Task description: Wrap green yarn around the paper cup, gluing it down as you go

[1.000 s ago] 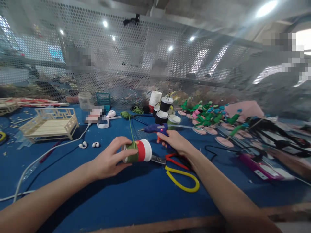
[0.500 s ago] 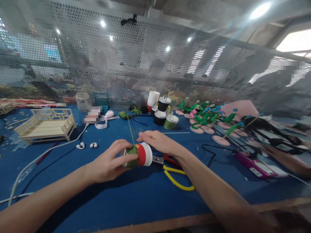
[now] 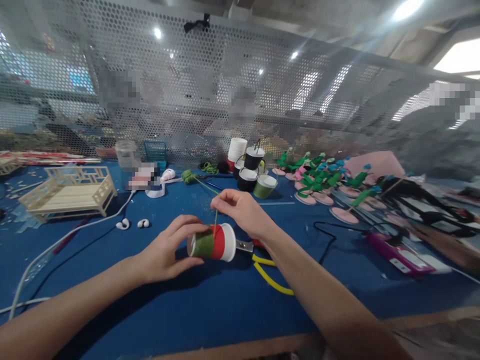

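Paper cup [image 3: 221, 242] is what I am watching from my station: it is lying on its side in the near middle, white rim facing right, a red band behind it and green winding covering the base end. Working down in size, the blue table [image 3: 210, 312] is filling the near view. The perforated screen [image 3: 187, 100] is closing off the far side, and a miniature wooden bench [image 3: 65, 192] is standing far left. A cluster of cups [image 3: 253, 175] is sitting far centre, and scissors [image 3: 272, 283] with yellow handles are lying just right of the cup.

My left hand [image 3: 165, 252] is closing around the wound end, thumb on top. I cannot tell whether the cup is touching the table.

My right hand [image 3: 243, 210] is pinching the green cord [image 3: 215, 221] just above the cup, the strand running taut down to the winding.

I am judging the cup light and thin-walled, easy to crush. The grip belongs on the wound base, where the cord is adding friction and stiffness, not on the open rim. The cord itself is looking soft and limp.
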Tool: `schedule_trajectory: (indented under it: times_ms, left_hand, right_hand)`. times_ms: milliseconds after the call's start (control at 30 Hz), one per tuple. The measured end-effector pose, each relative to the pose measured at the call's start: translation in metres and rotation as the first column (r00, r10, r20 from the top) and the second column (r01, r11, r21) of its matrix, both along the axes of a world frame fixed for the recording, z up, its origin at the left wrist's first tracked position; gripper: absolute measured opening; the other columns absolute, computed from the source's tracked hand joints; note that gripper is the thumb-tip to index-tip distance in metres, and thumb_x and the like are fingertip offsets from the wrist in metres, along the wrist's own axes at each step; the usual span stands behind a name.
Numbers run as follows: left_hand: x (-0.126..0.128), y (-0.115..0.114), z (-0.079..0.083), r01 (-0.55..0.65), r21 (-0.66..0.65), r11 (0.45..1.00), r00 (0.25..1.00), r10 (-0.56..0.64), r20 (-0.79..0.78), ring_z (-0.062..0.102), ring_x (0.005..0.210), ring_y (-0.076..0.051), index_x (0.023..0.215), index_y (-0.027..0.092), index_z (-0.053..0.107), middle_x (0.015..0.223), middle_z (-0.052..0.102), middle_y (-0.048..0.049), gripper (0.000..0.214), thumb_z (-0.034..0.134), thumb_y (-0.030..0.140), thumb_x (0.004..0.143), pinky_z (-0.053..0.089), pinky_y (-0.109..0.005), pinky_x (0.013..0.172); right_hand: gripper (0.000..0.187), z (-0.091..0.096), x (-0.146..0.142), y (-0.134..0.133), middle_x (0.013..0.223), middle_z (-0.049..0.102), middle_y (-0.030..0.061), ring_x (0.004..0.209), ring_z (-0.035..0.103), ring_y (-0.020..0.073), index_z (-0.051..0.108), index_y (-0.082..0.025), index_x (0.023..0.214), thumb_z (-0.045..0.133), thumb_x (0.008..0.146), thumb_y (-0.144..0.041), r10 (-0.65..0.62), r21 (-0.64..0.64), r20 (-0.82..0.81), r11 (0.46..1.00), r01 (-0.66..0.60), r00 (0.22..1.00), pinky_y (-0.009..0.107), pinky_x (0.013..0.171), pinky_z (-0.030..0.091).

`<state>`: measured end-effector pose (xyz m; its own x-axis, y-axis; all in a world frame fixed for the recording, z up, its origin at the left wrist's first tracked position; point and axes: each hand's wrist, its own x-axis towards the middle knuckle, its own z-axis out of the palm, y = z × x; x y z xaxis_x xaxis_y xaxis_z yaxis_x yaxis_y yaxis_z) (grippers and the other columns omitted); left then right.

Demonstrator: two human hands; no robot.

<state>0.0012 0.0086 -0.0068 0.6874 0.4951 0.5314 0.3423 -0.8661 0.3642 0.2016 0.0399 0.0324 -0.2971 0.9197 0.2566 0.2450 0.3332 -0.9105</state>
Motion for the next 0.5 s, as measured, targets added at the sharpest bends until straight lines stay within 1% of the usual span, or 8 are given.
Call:
schedule_trajectory:
  times_ms: [100,200,300,500]
  left_hand:
    - [0.0016,0.0001,0.0008,-0.005,-0.069,0.998,0.999,0.008,0.049,0.049,0.106,-0.024,0.116,0.019,0.041,0.112,0.047,-0.0116,0.041,0.058,0.030,0.080,0.044,-0.041,0.091]
    - [0.0028,-0.0011,0.0028,0.019,-0.082,0.996,0.999,-0.015,0.047,0.049,0.106,-0.024,0.114,0.019,0.042,0.110,0.049,-0.0121,0.040,0.059,0.030,0.079,0.045,-0.041,0.090]
    - [0.0029,-0.0027,0.0035,0.045,-0.056,0.997,0.998,-0.043,0.044,0.049,0.106,-0.024,0.115,0.019,0.042,0.111,0.049,-0.0129,0.041,0.059,0.029,0.080,0.046,-0.041,0.090]
    - [0.0021,-0.0062,0.0035,0.052,0.031,0.998,0.998,-0.053,0.023,0.047,0.108,-0.024,0.116,0.018,0.043,0.113,0.048,-0.0138,0.039,0.058,0.025,0.081,0.046,-0.039,0.090]
  right_hand:
    - [0.025,-0.0029,0.0010,0.0021,0.064,0.054,-0.0012,0.060,0.047,0.0109,0.049,-0.018,0.064,0.053,0.076,-0.040,-0.026,0.044,0.016,0.999,0.025,1.000,0.026,0.061,0.039]
    - [0.025,-0.0050,-0.0002,0.0035,0.062,0.052,-0.0017,0.058,0.046,0.0108,0.048,-0.018,0.063,0.052,0.077,-0.039,-0.010,0.064,0.056,0.998,0.006,0.998,0.026,0.059,0.039]
    - [0.024,-0.0066,-0.0023,0.0038,0.062,0.051,-0.0018,0.057,0.045,0.0107,0.048,-0.018,0.063,0.051,0.078,-0.037,0.001,0.073,0.102,0.997,-0.008,0.995,0.026,0.059,0.038]
    - [0.025,-0.0094,-0.0059,0.0023,0.060,0.050,-0.0023,0.056,0.042,0.0100,0.048,-0.017,0.061,0.051,0.078,-0.035,0.059,0.034,0.126,0.997,-0.064,0.990,0.025,0.058,0.036]
